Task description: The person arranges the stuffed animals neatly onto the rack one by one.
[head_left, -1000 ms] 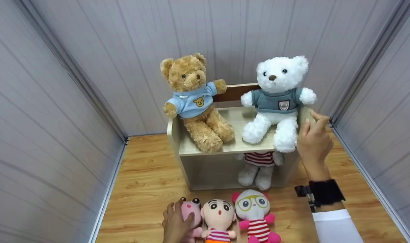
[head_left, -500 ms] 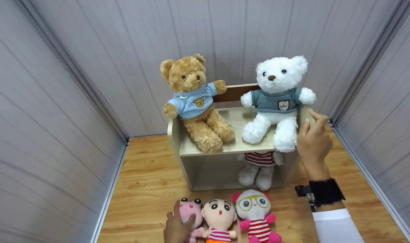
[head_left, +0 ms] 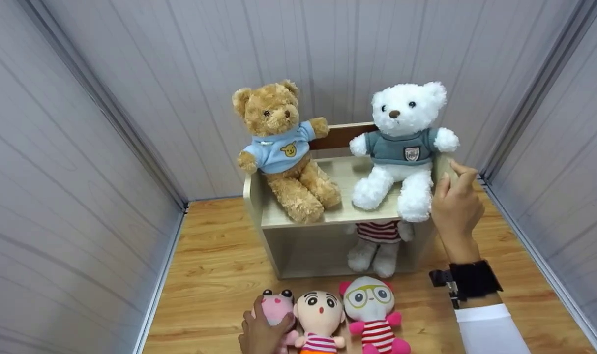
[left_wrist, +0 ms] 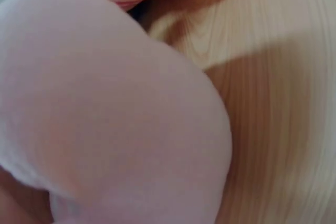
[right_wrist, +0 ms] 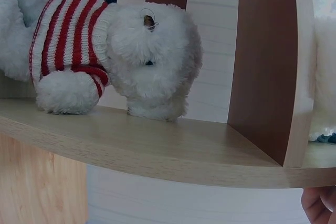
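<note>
My left hand (head_left: 264, 329) holds the pink frog plush (head_left: 277, 307) by its head, thumb on one side and fingers on the other, on the floor. Close up in the left wrist view, a pale pink plush surface (left_wrist: 121, 103) fills much of the picture. Beside the frog lie a cartoon boy doll (head_left: 319, 314) and a grey-headed doll with yellow glasses (head_left: 369, 300). My right hand (head_left: 458, 209) grips the edge of the right side panel (head_left: 443, 169) of a small wooden shelf; its fingertips (right_wrist: 315, 203) show below the panel in the right wrist view.
A brown teddy bear (head_left: 274, 110) and a white teddy bear (head_left: 407, 110) sit on the top shelf (head_left: 345, 172). Below, a white plush in a striped sweater (head_left: 378, 232) stands in the lower compartment. Grey panelled walls (head_left: 328, 49) surround the wooden floor (head_left: 210, 250).
My left hand has shifted slightly right and its fingers lie differently over the frog plush, which has also moved slightly right. My right hand has stayed at the panel.
</note>
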The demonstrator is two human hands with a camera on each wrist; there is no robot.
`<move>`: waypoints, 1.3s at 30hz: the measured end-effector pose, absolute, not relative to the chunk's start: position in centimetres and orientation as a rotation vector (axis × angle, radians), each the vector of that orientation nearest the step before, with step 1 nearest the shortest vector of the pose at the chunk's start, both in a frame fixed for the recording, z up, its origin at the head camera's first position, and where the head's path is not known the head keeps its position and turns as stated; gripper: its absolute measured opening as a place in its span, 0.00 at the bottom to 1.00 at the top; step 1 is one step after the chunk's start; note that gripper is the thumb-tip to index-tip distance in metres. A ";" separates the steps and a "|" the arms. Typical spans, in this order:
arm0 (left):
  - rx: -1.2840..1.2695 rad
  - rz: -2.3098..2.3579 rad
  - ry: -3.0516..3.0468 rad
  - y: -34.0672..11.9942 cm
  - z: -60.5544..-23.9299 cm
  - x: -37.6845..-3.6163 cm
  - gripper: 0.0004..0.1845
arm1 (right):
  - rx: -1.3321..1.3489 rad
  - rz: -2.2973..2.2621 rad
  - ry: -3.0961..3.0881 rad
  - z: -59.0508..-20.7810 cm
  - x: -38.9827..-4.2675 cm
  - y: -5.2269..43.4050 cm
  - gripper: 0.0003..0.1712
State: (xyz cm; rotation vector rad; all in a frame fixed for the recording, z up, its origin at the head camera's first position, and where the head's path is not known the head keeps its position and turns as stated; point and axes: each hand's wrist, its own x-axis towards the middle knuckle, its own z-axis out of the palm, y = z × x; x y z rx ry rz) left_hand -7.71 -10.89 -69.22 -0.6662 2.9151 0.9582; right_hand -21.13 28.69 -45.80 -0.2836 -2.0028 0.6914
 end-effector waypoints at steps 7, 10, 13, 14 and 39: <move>-0.679 0.977 2.896 -11.3 -69.3 -7.7 0.59 | -0.289 0.703 -2.015 -45.7 -21.1 28.6 0.17; -0.686 0.976 2.899 -11.4 -69.3 -7.6 0.57 | -0.296 0.705 -2.019 -45.8 -21.0 28.6 0.18; -0.694 0.974 2.903 -11.6 -69.3 -7.6 0.56 | -0.301 0.703 -2.010 -45.8 -21.0 28.7 0.17; -0.696 0.978 2.903 -11.7 -69.2 -7.6 0.55 | -0.302 0.701 -2.006 -45.8 -21.0 28.7 0.17; -0.705 1.309 2.979 -11.2 -62.5 -6.9 0.50 | -0.298 0.711 -2.022 -45.7 -21.0 28.6 0.19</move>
